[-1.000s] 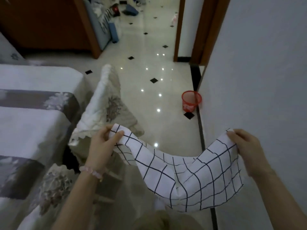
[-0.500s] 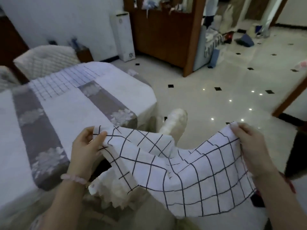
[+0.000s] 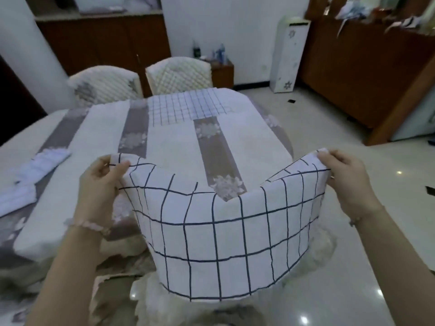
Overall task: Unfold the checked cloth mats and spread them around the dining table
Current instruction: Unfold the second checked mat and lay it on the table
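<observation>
Both bare forearms reach forward and up, the hands level with each other and well apart. The left hand (image 3: 101, 182) pinches one top corner of the checked cloth mat (image 3: 223, 231) between thumb and curled fingers, above the near edge of the dining table (image 3: 174, 147). The right hand (image 3: 346, 180) pinches the other top corner, off the table's near right corner. A bead bracelet (image 3: 89, 225) circles the left wrist.

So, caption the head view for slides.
The left hand and right hand hold a checked mat at the dining table.

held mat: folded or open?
Opened out, not laid: left hand and right hand pinch the checked mat by its top corners; it hangs sagging.
</observation>
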